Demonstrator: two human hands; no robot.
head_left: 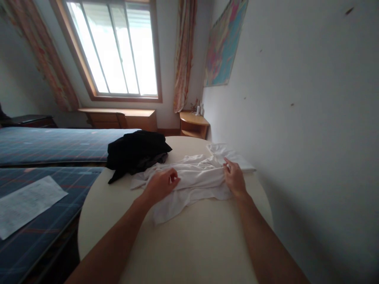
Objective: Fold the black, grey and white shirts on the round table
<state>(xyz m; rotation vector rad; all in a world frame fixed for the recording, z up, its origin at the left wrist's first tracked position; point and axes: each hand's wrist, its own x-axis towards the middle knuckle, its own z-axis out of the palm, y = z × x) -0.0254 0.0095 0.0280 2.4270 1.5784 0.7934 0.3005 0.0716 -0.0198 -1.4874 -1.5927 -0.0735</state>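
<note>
A thin white garment [195,179] lies crumpled across the round table, its near edge spread toward me in a loose flap. My left hand [162,184] is at its left part, fingers curled and thumb against the fingertips, closed on the cloth. On the right side, my right hand [235,177] pinches the same fabric, with the index finger reaching forward. Just behind that hand is a flatter piece of white cloth [241,162]; whether it belongs to the same garment I cannot tell. A heap of black clothing [137,150] sits behind my left hand, touching the white cloth.
The cream round table [189,236] stands close to the white wall [310,138] on my right. To the left are beds with blue plaid mattresses [68,142], one bearing a sheet of paper [31,205]. A wooden desk [139,118] and corner shelf [194,122] stand near the window.
</note>
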